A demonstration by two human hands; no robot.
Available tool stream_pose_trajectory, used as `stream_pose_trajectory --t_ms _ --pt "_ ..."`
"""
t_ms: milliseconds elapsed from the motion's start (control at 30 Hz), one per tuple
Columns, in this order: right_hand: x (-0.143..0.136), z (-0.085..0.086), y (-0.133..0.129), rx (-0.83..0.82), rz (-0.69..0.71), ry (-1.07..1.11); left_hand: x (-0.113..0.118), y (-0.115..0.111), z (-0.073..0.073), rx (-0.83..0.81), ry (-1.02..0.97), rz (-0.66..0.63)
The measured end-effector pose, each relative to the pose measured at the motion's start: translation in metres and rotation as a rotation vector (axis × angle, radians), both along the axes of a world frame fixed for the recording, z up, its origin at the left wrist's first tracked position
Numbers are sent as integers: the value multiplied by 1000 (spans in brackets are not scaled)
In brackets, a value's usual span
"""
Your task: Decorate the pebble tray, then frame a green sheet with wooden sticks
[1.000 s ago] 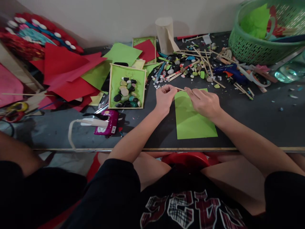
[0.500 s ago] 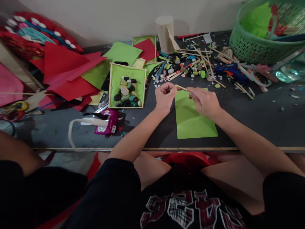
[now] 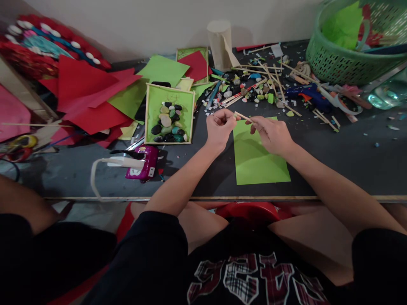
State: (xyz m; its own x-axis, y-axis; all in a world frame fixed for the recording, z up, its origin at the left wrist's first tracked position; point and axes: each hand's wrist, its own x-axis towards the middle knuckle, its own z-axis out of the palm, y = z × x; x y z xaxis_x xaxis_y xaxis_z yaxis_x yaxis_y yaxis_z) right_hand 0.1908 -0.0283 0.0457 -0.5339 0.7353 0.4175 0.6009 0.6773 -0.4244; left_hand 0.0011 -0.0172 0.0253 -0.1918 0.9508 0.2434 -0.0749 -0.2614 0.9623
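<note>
A short, thin wooden stick spans the gap between my hands above the table. My left hand is closed in a pinch at the stick's left end; a tiny pale bit shows by the fingertips, too small to name. With thumb and fingers, my right hand grips the other end. Beneath the right hand lies a sheet of bright green paper, flat on the dark table. Left of my hands rests a green panel framed with sticks, with several dark and pale pebbles on it.
Loose sticks, pebbles and paper scraps litter the back, beside a paper roll and a blue glue gun. A green basket stands back right. Red paper and a purple power adapter are leftward. Another person's arm shows at left.
My right hand has shifted slightly, and a little more of the stick shows between my hands. My left hand stays nearly where it was.
</note>
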Motion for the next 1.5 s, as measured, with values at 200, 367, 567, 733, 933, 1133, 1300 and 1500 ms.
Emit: stream_pose_trajectory --t_ms 200,367,567,733,933,1133,1300,1500 --pt "-2 1 2 -169 45 251 -3 5 -1 9 -8 -7" --pt "2 -6 16 -457 20 686 -31 24 -6 -11 120 132" --pt "14 -12 28 -606 -10 879 -64 45 -26 45 706 358" --pt "15 -16 30 -560 -41 829 -60 46 -34 140 855 365" --pt "13 -20 32 -476 -68 796 -56 38 -27 120 867 304" --pt "7 -23 23 -459 -38 674 -53 35 -27 142 797 370" --pt "8 -9 14 -271 -120 641 -46 19 -13 322 887 222" --pt "16 -15 28 -202 -242 893 -43 7 -1 572 1171 -351"
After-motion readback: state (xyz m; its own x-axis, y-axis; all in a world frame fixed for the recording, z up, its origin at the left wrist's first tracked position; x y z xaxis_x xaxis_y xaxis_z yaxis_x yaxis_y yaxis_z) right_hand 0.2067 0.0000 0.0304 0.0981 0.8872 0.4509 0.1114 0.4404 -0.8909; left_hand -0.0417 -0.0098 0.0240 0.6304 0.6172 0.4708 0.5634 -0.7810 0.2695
